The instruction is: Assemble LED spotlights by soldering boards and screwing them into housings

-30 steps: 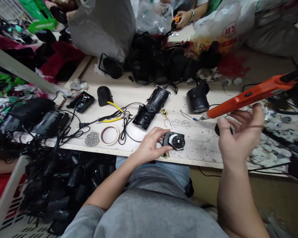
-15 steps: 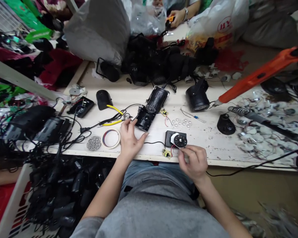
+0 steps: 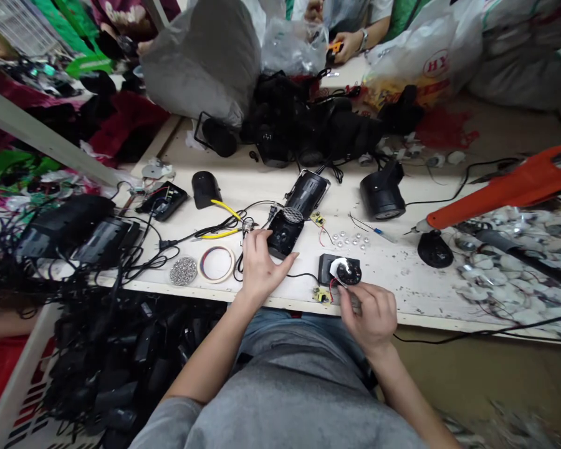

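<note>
My left hand (image 3: 260,265) is open at the near edge of a black cylindrical housing (image 3: 284,233), with thumb and fingers spread and fingertips by its left side. Behind that housing lies another ribbed black part (image 3: 307,192) with a metal bracket. My right hand (image 3: 370,312) is closed, thumb and fingers pinched at the lower edge of a round black disc (image 3: 349,272). The disc sits tilted over a white piece on a black box (image 3: 326,269). Red wires run from it to a small yellow circuit board (image 3: 321,295).
Yellow-handled pliers (image 3: 220,236), a tape roll (image 3: 216,263) and a ball of silver wire mesh (image 3: 183,271) lie left. Small clear lenses (image 3: 351,241) lie mid-table. An orange tool (image 3: 505,187) extends from the right above white parts (image 3: 509,268). Black parts are heaped behind.
The view has shifted, moving the table contents rightward in the frame. The near black housing is turned differently beside my left hand. The orange tool's tip hangs lower, near the black teardrop-shaped part.
</note>
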`<state>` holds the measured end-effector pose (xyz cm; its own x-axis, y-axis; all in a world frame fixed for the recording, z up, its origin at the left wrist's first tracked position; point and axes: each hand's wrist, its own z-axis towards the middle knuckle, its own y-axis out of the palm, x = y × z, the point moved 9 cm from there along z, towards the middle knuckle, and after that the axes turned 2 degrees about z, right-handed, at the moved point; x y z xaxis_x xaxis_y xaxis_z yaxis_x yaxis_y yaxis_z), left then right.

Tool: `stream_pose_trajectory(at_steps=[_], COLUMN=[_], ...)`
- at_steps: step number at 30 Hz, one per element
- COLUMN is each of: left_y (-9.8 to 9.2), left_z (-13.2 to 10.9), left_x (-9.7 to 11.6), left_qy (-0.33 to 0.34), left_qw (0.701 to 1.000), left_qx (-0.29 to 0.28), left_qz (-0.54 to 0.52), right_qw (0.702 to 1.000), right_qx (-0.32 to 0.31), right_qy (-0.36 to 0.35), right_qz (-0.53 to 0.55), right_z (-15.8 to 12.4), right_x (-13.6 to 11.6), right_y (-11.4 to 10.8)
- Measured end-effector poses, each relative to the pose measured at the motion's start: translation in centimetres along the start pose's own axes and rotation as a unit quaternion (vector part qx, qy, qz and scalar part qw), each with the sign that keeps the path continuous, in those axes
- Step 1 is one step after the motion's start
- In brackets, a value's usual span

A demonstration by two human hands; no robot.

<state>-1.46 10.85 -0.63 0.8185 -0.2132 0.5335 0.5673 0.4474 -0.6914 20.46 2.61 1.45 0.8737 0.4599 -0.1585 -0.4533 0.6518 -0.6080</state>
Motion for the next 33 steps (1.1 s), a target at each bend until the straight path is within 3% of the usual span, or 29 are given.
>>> stream_pose_trajectory(at_steps=[5,7,11,13,16,19,24,29,33], left_y=[-0.7,-1.6,-2.7,-1.5,1.8,4.8,6.1,5.2,3.8], left_z=[-2.1,-2.9,-3.7,-3.6,-3.2,-2.5,-1.9,-2.0,-2.2], left_x=[0.7,1.3,4.3,6.7,9.8,11.4,11.2,10.2,9.2], left_qy=[0.005,0.009,0.072,0.131,0.216,0.252,0.225,0.218,0.175], left_qw=[1.0,1.0,0.997,0.988,0.961,0.936,0.933,0.943,0.961], left_qx=[-0.017,0.001,0.013,-0.04,-0.144,-0.224,-0.251,-0.202,-0.146], left_qz=[-0.008,0.002,-0.038,-0.078,-0.096,-0.101,-0.122,-0.146,-0.158], right_qw=[1.0,1.0,1.0,1.0,1.0,0.999,0.998,0.996,0.995], right_qx=[-0.01,-0.008,-0.002,-0.002,-0.004,-0.007,-0.018,-0.031,-0.024], right_qy=[0.004,0.001,-0.004,-0.01,-0.019,-0.021,-0.002,0.011,0.017], right_qz=[0.003,0.004,0.01,0.014,0.023,0.032,0.054,0.087,0.096], right_z=[-0.5,-0.7,-0.8,-0.9,-1.0,-1.1,-1.2,-1.3,-1.2], right_x=[0.4,0.6,1.0,1.1,1.1,1.0,1.3,1.1,0.6], right_y=[0.1,0.1,-0.2,-0.2,-0.3,-0.4,-0.6,-0.6,-0.4])
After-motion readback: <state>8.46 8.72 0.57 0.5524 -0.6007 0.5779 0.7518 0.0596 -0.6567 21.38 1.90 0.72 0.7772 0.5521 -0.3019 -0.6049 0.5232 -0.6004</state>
